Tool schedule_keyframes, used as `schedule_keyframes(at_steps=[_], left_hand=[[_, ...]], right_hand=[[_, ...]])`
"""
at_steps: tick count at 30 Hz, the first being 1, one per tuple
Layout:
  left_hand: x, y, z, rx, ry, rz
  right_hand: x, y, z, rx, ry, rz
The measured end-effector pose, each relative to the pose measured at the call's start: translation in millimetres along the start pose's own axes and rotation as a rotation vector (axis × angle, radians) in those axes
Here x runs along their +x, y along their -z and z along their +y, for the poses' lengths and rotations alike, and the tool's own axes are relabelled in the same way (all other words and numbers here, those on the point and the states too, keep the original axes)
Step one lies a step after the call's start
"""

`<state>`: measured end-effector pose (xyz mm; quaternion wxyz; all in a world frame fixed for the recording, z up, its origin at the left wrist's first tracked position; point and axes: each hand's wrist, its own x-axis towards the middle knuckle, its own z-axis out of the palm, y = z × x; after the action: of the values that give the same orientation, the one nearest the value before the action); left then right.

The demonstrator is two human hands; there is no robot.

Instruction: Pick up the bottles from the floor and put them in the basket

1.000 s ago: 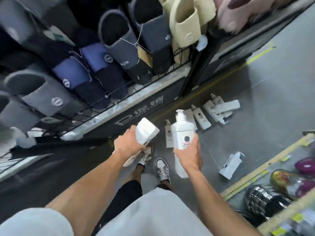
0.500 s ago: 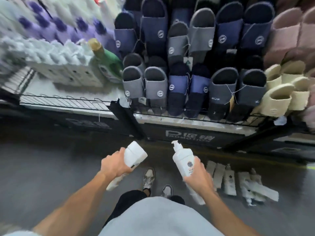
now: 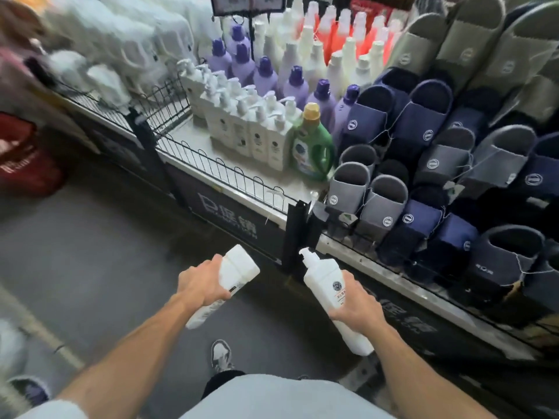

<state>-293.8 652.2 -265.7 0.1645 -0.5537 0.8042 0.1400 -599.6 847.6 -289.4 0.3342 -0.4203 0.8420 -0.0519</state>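
head view, each hand point(image 3: 202, 287) point(image 3: 353, 306) gripping a bottle point(image 3: 234, 271) point(image 3: 328, 285)

Two white bottles held aloft; left bottle point(image 3: 227, 282) base-forward, pump hidden; right pump bottle point(image 3: 331, 293) tilted, nozzle up-left.
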Motion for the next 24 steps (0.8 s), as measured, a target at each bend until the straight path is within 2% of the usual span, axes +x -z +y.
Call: schedule_keyframes(at_steps=[10, 24], left_hand=[[28, 19, -151, -0.120, 0.149, -0.014], [33, 37, -338, -0.315, 0.418, 0.082]], right_hand=[[42, -27, -174, -0.087, 0.149, -0.023], [129, -64, -388, -0.205, 0.405, -0.121]])
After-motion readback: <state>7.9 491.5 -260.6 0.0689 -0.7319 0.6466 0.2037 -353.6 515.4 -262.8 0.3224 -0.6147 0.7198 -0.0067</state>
